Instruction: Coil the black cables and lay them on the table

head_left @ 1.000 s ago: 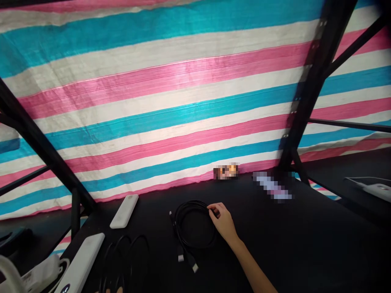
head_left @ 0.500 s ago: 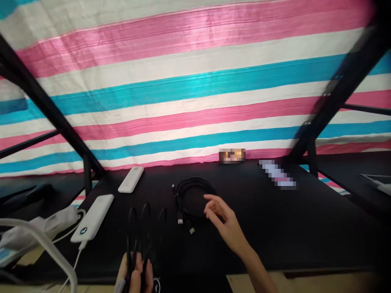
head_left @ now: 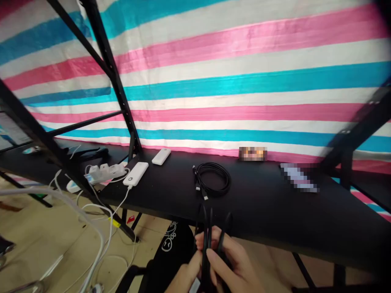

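Note:
Black looped cable [head_left: 205, 244] stands up between my two hands at the bottom centre, over the table's front edge. My left hand [head_left: 191, 270] is closed around it from the left. From the right, my right hand [head_left: 230, 260] grips the same cable, thumb and fingers pressed on its strands. A second black cable [head_left: 227, 179] lies coiled on the black table [head_left: 262, 207] just beyond my hands, its connectors at the coil's left side.
Two white power banks [head_left: 136, 174] [head_left: 161, 156] lie on the table's left part, the nearer one with a white cable plugged in. A power strip [head_left: 105, 173] is further left. A blurred-out flat item [head_left: 299, 178] lies at the right. Black metal posts flank the table.
The view has swung left, showing more floor and the neighbouring table. My right hand has come from beside the coiled cable to the held cable and closed on it with my left hand.

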